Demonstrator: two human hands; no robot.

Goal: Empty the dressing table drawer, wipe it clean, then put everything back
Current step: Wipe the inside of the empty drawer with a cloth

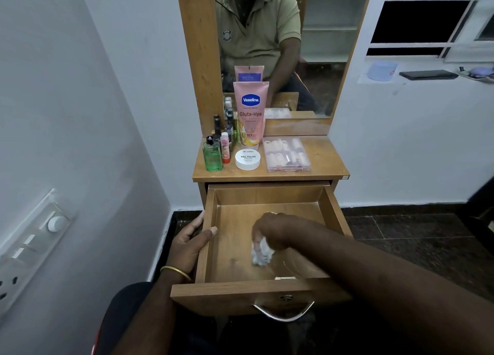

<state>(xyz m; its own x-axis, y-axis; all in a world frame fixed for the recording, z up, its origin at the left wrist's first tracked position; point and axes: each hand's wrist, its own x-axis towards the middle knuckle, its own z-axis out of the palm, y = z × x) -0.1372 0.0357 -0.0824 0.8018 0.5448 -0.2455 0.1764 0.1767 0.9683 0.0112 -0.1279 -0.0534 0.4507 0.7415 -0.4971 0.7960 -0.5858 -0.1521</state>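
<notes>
The wooden drawer point(331, 210) of the dressing table stands pulled out, with nothing in it but my hand and a cloth. My right hand point(275, 230) is inside it and grips a crumpled white cloth point(262, 253) against the drawer floor. My left hand point(191, 239) holds the drawer's left wall, thumb over the rim. On the tabletop point(326, 164) stand a pink Vaseline tube point(250, 114), a white nail polish remover jar point(247, 159), a green bottle point(212, 155), several small bottles point(223, 132) and a clear nail case point(286, 154).
A mirror point(270, 41) rises behind the tabletop and reflects a person. A white wall with a switch panel point(32, 245) is close on the left. A window ledge point(427, 75) with small items lies at the right. The floor is dark tile point(414, 237).
</notes>
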